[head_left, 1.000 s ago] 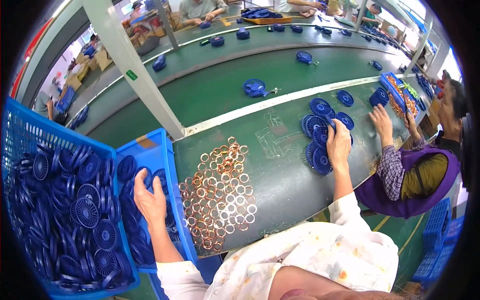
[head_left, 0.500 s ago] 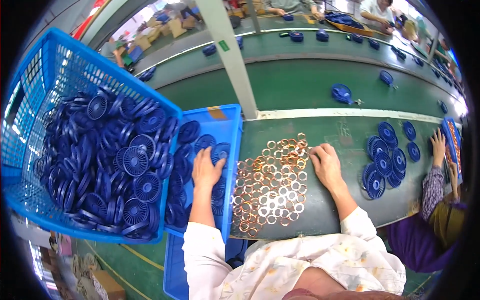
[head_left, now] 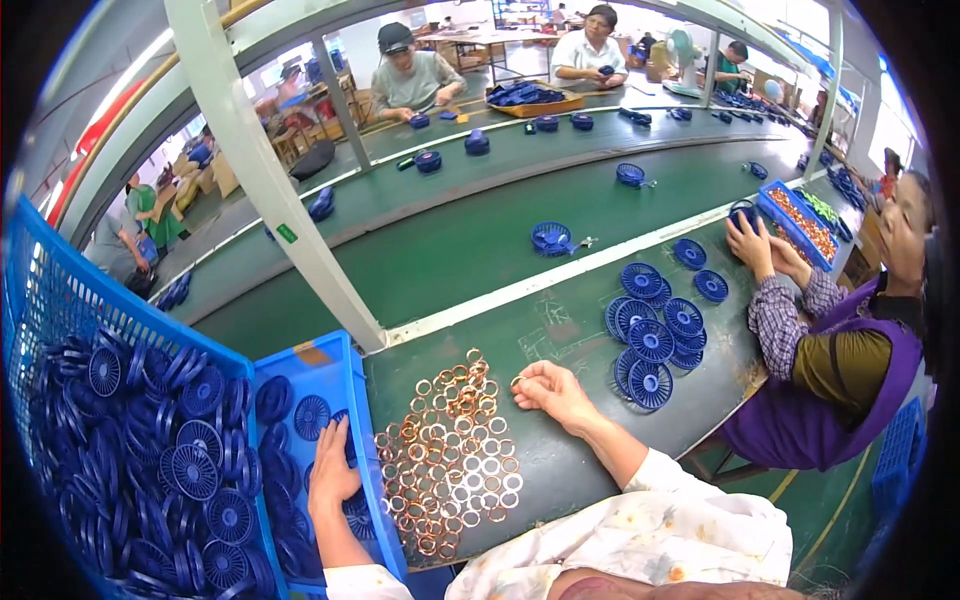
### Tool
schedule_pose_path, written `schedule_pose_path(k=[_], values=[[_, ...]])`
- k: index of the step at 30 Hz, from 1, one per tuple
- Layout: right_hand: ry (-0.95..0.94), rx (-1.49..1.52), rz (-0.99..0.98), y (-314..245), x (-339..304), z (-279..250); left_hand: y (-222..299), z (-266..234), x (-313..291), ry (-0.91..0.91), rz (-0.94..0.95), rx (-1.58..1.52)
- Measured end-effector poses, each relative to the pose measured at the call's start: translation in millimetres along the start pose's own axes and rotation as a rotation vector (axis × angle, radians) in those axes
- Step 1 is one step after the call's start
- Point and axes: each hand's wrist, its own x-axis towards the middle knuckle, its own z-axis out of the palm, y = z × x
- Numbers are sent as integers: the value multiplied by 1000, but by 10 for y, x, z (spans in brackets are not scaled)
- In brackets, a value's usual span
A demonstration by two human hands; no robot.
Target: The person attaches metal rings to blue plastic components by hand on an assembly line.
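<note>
Copper rings [head_left: 450,450] lie in a loose, partly overlapping cluster on the green table [head_left: 570,490], just right of the blue tray [head_left: 373,470]. Your right hand [head_left: 555,395] is at the cluster's far right side, thumb and forefinger pinched on a single ring [head_left: 517,381]. Your left hand [head_left: 333,475] is in the tray over round blue grilles [head_left: 311,417]; whether it grips one, you cannot tell. Left of the tray, a blue basket [head_left: 150,310] holds many more. Off to your right, a grille pile [head_left: 651,341] lies on the table, near a co-worker's hands [head_left: 752,248].
</note>
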Motion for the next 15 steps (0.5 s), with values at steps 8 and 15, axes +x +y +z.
schedule_pose_path(k=[8,15], values=[[-185,-79,54,-170,-163,166,160,18,57,292,-11,44],[-268,86,-17,-296,-183,281,728,-237,31,666,70,-865]])
